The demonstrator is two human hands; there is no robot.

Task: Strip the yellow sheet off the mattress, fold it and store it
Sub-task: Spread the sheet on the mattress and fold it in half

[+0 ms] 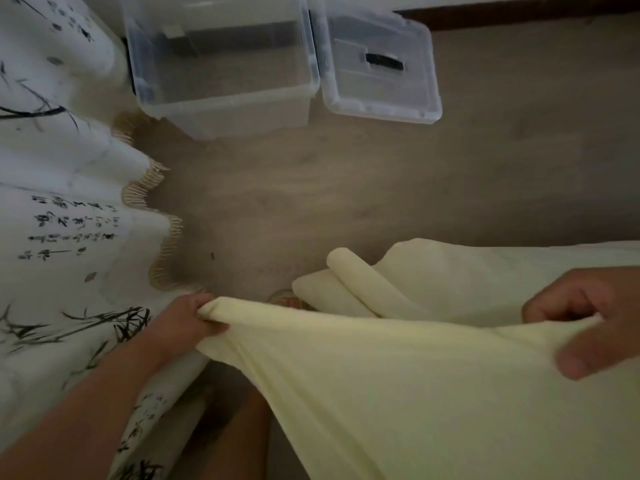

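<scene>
Yellow sheet [398, 382] looks partly stripped, stretched between left hand [187, 320] and right hand [585, 317], both pinching its edge; rest bunched beyond. Fold and storing in open bin [221, 109] beyond remain.

Left hand [187, 318] fingers curled gripping, right hand [585, 317] pinching, arms spread apart

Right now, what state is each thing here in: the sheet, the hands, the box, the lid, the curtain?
Yellow sheet: held up, stretched between both hands, the far part bunched and rolled.
Left hand: grips one edge of the sheet.
Right hand: grips the other edge.
Clear box: open, nothing visible inside, standing on the floor.
Lid: off, lying beside the box.
Curtain: hanging in folds, its fringed hem at the floor.
</scene>
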